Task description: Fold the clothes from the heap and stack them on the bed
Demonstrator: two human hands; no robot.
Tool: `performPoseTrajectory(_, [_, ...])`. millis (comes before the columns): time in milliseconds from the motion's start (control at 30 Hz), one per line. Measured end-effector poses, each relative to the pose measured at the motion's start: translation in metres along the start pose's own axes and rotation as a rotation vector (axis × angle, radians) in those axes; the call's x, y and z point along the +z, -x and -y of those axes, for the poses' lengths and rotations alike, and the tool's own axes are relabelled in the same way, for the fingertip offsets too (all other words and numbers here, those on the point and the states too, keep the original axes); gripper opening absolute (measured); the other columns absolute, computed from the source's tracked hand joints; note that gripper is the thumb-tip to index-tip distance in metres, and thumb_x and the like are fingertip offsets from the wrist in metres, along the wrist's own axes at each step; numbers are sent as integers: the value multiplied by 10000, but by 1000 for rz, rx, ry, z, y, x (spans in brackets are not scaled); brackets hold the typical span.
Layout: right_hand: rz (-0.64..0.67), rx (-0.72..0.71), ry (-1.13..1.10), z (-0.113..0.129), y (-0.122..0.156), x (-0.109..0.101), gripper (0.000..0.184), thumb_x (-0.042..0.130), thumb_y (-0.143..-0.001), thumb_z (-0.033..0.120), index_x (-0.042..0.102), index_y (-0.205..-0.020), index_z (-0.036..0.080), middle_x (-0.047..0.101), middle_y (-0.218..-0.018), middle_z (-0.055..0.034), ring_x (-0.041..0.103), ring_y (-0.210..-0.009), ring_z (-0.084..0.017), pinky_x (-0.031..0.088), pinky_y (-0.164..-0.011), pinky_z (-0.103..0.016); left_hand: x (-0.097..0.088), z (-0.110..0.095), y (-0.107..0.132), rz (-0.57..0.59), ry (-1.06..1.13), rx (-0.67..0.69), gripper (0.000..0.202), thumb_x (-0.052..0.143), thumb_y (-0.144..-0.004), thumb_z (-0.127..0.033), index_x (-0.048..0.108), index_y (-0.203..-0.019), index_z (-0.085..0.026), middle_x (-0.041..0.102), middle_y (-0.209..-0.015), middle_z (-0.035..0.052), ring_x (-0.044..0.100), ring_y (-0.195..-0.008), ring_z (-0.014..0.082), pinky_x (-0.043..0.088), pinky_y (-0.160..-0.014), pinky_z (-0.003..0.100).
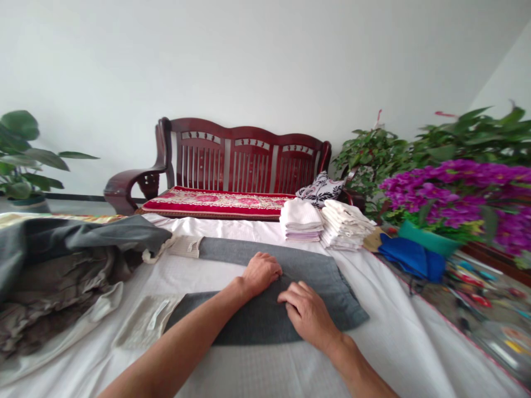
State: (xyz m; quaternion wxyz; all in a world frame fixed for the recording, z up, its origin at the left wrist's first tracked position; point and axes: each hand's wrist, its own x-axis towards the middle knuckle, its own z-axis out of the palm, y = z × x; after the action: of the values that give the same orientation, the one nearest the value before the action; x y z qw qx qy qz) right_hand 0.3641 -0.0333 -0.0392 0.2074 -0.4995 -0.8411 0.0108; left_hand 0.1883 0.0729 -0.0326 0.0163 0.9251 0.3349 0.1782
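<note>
A pair of grey trousers [244, 251] with cream knitted cuffs lies spread on a white sheet [186, 279], its legs pointing left and its waist end at the right. Both my hands are at the middle, where the two legs meet. My left hand [261, 272] is closed, its curled fingers gripping the cloth near the crotch. Just to the right and nearer me, my right hand [306, 312] is also closed, thumb and fingers pinching the same trousers. The fingertips of both hands are partly hidden.
A heap of grey and brown clothes [62, 276] lies at the left. White folded cloth stacks [301, 218] stand at the sheet's far edge before a red wooden bench [244, 155]. On the right are a blue cloth [410, 257], purple flowers [452, 190] and small clutter.
</note>
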Motion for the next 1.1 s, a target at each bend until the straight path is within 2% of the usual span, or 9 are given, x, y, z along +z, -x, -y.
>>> performPoseTrajectory(200, [-11, -33, -57, -4, 1, 0, 339, 498, -836, 34, 728, -918, 270, 661, -864, -16, 564, -893, -191, 452, -794, -309, 6, 5, -1, -32, -39, -39, 151, 585, -954, -214, 731, -919, -195, 720, -931, 59, 644, -920, 209, 434, -933, 359])
performPoseTrajectory(367, [-41, -14, -143, -6, 2, -2, 301, 507, -861, 84, 727, -964, 261, 693, -930, -28, 603, -933, -196, 479, -847, -332, 5, 1, 5, 6, -3, -76, 196, 529, -960, -151, 700, -1046, -198, 712, -1044, 55, 664, -985, 205, 459, -985, 375])
performPoseTrajectory(433, [-93, 22, -127, -11, 4, -2, 287, 513, -911, 158, 702, -1107, 247, 701, -1075, -54, 606, -1036, -213, 478, -931, -370, 1, -6, 18, 1, -14, -90, 225, 514, -981, -194, 678, -1137, -197, 709, -1151, 74, 638, -1135, 243, 418, -1080, 445])
performPoseTrajectory(500, [-146, 57, -61, -18, 6, 0, 332, 513, -943, 235, 649, -1246, 228, 677, -1212, -86, 583, -1143, -242, 455, -1010, -421, -4, -17, 39, -34, -39, -78, 296, 497, -1001, -243, 625, -1264, -200, 658, -1317, 95, 529, -1326, 283, 339, -1163, 504])
performPoseTrajectory(600, [-194, 82, 49, -25, 8, 1, 387, 529, -934, 283, 622, -1305, 229, 646, -1295, -104, 550, -1224, -275, 425, -1064, -465, -10, -33, 75, -26, -45, -4, 438, 487, -1013, -315, 498, -1437, -208, 496, -1532, 97, 367, -1472, 284, 278, -1219, 479])
performPoseTrajectory(733, [-185, 24, 88, -16, 10, -5, 279, 529, -929, 243, 716, -1136, 256, 685, -1159, -90, 591, -1094, -258, 456, -981, -427, -14, -40, 116, 106, -25, 49, 612, 457, -1015, -469, 350, -1553, -199, 338, -1635, 106, 229, -1535, 294, 210, -1248, 475])
performPoseTrajectory(833, [-91, -52, 37, -2, 13, -10, 227, 531, -936, 216, 749, -973, 264, 694, -959, -61, 606, -936, -217, 475, -847, -352, -18, -36, 133, 191, -1, 31, 648, 415, -1020, -513, 294, -1584, -218, 279, -1656, 117, 196, -1541, 317, 197, -1243, 513])
performPoseTrajectory(967, [50, -103, -55, 9, 16, -11, 235, 530, -923, 177, 747, -917, 265, 683, -835, -19, 626, -851, -181, 465, -760, -289, -28, -33, 146, 259, -1, 10, 667, 476, -995, -528, 266, -1593, -320, 227, -1667, 133, 197, -1533, 367, 200, -1216, 600])
performPoseTrajectory(1100, [31, -40, -118, 10, 16, -10, 231, 549, -905, 198, 747, -1003, 263, 706, -894, -21, 648, -876, -179, 479, -786, -287, -36, -36, 158, 278, 3, 49, 680, 513, -972, -552, 233, -1581, -436, 201, -1678, 109, 179, -1529, 407, 190, -1172, 697])
